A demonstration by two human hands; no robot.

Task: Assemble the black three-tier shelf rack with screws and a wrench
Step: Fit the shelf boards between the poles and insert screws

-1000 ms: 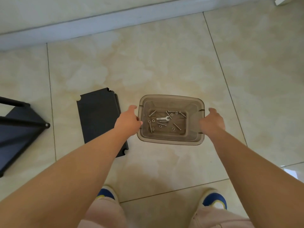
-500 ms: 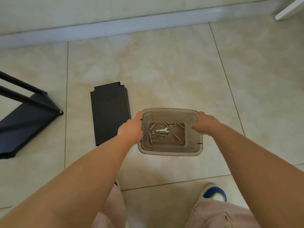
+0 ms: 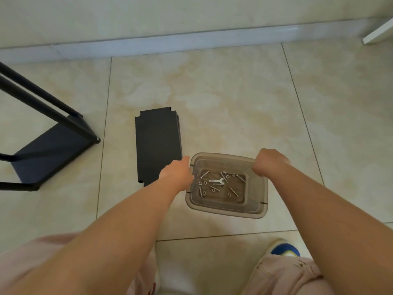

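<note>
The black three-tier shelf rack is in parts. Its partly built black metal frame with one shelf fitted [image 3: 49, 150] lies tilted on the tiled floor [image 3: 234, 103] at the left edge of view. A stack of flat black shelf panels with notched corners [image 3: 158, 145] lies just beside the translucent grey-brown plastic tub [image 3: 227, 207], to its left. Inside the tub sit loose silver screws [image 3: 234, 191], several small nuts or washers, and a small flat silver wrench [image 3: 216, 181].

Your left hand [image 3: 177, 174] holds the tub's left rim; whether its fingers curl over the edge I cannot tell. Your right hand [image 3: 271, 161] has its grip clenched over the far right corner of the rim.

Judgement: you are at the preparation step, positioning the hardware; no fastening is under way. The next move calls for setting the tub down level within reach of the frame, freeing both hands, then taking a panel and the wrench.

Against the frame a second ago, the tub now sits nearer your feet and lower right of the panels, your right hand has shifted from the side to the far corner, and more of the frame shows.
</note>
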